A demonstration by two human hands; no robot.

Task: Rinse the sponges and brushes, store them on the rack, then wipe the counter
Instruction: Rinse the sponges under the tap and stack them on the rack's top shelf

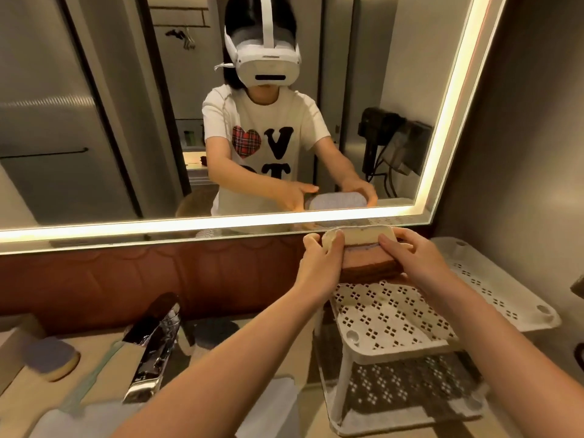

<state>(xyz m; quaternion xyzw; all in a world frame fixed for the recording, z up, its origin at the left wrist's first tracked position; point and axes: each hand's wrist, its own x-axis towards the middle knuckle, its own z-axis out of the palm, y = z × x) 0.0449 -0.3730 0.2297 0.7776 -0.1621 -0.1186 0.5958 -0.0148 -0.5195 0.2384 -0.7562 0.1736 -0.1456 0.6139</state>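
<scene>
Presently a sponge (363, 251) is held above the rack (388, 317), its ends pinched by the left hand (319, 263) and right hand (410, 257); soft, light and probably wet, it is best gripped there.

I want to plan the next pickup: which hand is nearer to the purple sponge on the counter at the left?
Left. The left hand grips the held sponges, right of the purple sponge. The right hand is further right.
</scene>
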